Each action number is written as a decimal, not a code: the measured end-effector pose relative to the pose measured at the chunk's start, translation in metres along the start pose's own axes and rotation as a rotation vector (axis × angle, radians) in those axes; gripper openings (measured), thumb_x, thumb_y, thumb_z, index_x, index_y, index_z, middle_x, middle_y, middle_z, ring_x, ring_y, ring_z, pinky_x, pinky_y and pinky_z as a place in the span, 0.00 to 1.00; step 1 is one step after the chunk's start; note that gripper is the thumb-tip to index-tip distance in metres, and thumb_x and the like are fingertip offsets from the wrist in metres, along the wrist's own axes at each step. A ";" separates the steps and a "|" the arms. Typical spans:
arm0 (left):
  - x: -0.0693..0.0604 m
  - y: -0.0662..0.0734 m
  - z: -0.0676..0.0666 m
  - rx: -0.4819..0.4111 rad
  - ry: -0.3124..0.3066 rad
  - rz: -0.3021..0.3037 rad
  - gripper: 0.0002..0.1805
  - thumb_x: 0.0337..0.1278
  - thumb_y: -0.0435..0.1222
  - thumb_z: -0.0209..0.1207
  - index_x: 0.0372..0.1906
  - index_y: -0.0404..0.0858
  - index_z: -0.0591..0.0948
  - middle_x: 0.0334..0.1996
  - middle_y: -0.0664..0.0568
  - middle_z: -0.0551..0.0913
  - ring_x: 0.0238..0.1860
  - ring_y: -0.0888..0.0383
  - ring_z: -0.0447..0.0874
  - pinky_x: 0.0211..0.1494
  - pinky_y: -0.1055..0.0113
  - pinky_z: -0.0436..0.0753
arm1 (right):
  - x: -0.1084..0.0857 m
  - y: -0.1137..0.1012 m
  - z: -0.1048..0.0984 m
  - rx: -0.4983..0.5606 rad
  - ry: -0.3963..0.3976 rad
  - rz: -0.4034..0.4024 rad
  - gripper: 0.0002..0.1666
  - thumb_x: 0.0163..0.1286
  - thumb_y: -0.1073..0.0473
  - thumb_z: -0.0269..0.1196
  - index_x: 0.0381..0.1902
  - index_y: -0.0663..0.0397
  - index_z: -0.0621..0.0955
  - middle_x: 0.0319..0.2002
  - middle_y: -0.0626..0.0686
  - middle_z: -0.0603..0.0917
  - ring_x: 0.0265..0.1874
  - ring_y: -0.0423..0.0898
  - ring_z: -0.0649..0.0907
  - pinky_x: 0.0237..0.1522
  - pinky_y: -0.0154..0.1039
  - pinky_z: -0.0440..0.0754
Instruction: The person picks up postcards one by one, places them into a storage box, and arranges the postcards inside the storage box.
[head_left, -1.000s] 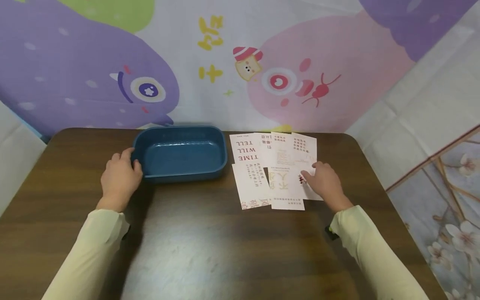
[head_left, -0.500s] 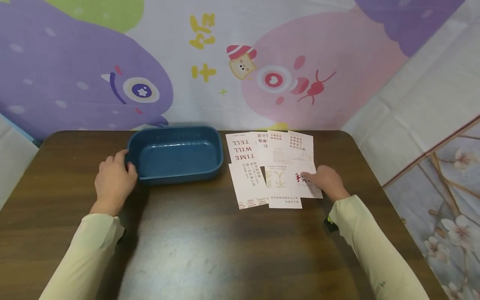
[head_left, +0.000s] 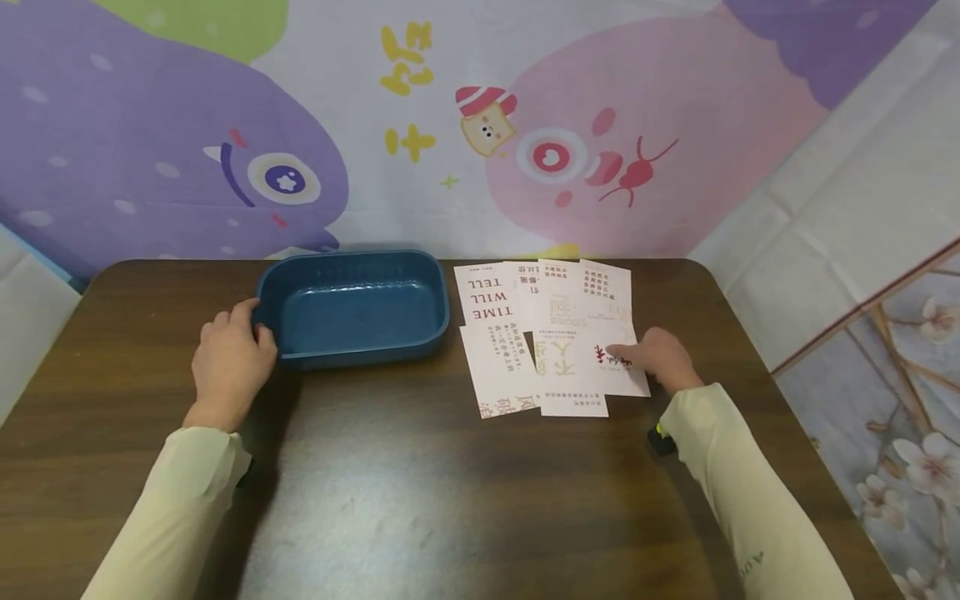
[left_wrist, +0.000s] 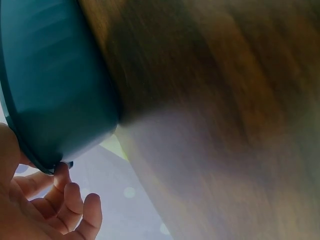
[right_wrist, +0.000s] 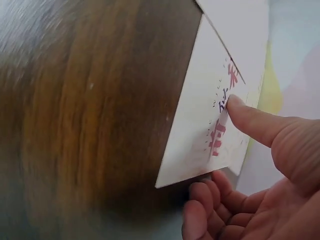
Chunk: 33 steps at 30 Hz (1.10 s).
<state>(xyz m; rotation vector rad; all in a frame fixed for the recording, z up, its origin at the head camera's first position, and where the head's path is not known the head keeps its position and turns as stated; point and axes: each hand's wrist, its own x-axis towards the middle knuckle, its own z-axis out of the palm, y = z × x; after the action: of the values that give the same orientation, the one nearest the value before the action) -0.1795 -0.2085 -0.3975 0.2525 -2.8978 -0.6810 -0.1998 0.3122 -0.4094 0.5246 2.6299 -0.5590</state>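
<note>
A dark blue plastic container (head_left: pixel 360 317) stands near the table's back edge. My left hand (head_left: pixel 232 362) grips its left end; in the left wrist view the fingers of that hand (left_wrist: pixel 55 200) are bent at the container's rim (left_wrist: pixel 42 165). Several overlapping printed cards (head_left: pixel 498 367) lie right of it. My right hand (head_left: pixel 660 358) pinches the rightmost lower card (head_left: pixel 630 379), thumb on its print. Seen from the right wrist, the hand (right_wrist: pixel 270 175) has its thumb flat on this card (right_wrist: pixel 192 120) and the other fingers curled at its edge, their tips partly hidden.
The brown wooden table (head_left: pixel 420 500) extends in front of the container and cards. Behind its back edge hangs a cloth with cartoon figures (head_left: pixel 420 192), and a flowered cloth (head_left: pixel 915 400) is at the right.
My right hand has moved its fingers from above the card to its right edge, with the thumb pressed on top. The left hand stays at the container; the head view has shifted slightly.
</note>
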 end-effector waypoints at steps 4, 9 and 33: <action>0.001 0.000 0.000 -0.002 -0.018 -0.001 0.26 0.63 0.36 0.40 0.64 0.30 0.65 0.52 0.27 0.70 0.52 0.31 0.66 0.49 0.37 0.69 | 0.006 0.006 -0.001 0.052 -0.033 0.057 0.39 0.59 0.37 0.60 0.48 0.71 0.71 0.35 0.59 0.73 0.32 0.51 0.74 0.29 0.38 0.73; 0.002 -0.001 0.000 0.003 -0.017 -0.001 0.26 0.63 0.36 0.40 0.64 0.30 0.65 0.52 0.28 0.70 0.52 0.31 0.66 0.48 0.37 0.70 | 0.010 0.008 -0.003 0.103 -0.019 0.080 0.39 0.58 0.38 0.62 0.47 0.71 0.73 0.35 0.58 0.74 0.31 0.50 0.75 0.29 0.37 0.73; 0.000 -0.001 0.000 0.007 -0.025 -0.011 0.26 0.63 0.36 0.40 0.65 0.31 0.65 0.52 0.28 0.70 0.51 0.32 0.65 0.48 0.37 0.69 | 0.005 0.018 -0.024 0.267 0.325 0.067 0.27 0.67 0.58 0.40 0.52 0.71 0.76 0.54 0.70 0.76 0.55 0.64 0.74 0.57 0.54 0.71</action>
<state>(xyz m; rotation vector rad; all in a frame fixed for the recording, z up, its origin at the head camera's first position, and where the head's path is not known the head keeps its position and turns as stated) -0.1797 -0.2095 -0.3980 0.2631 -2.9252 -0.6814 -0.2037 0.3396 -0.3966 0.8450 2.8409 -0.8750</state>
